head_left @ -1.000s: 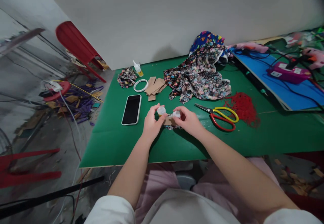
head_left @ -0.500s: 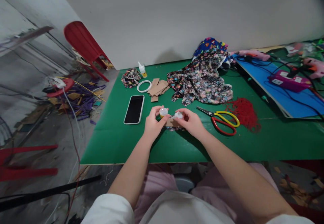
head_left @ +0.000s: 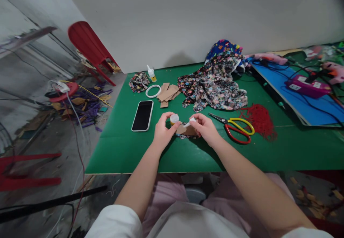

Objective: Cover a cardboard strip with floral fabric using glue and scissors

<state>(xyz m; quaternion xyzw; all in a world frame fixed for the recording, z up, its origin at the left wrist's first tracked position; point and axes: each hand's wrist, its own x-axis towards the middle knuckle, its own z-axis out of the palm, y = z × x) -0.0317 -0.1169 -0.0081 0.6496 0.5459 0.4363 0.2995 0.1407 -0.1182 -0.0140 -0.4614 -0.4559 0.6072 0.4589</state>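
Note:
My left hand (head_left: 164,127) is closed round a small bottle (head_left: 174,119) with a whitish round top and a bit of yellow on its side. Between the fingertips of my right hand (head_left: 203,127) is a white pointed nozzle (head_left: 189,122), its tip slanting down to the left, apart from the bottle. Beneath both hands lies a cardboard strip (head_left: 185,129) on a piece of flowered fabric (head_left: 184,136). My fingers hide parts of the strip and most of the bottle.
On the green table (head_left: 120,152) lie a phone (head_left: 142,115), a white ring (head_left: 153,91), cardboard pieces (head_left: 168,93), a glue bottle (head_left: 151,74), flowered cloth (head_left: 215,84), scissors (head_left: 239,127) and red threads (head_left: 259,121). At the right, a purple power strip (head_left: 307,86) sits on a blue board (head_left: 285,103).
My right hand has turned the white nozzle, so its pointed tip now shows, directed down and left. It has shifted slightly right. My left hand stays with the bottle.

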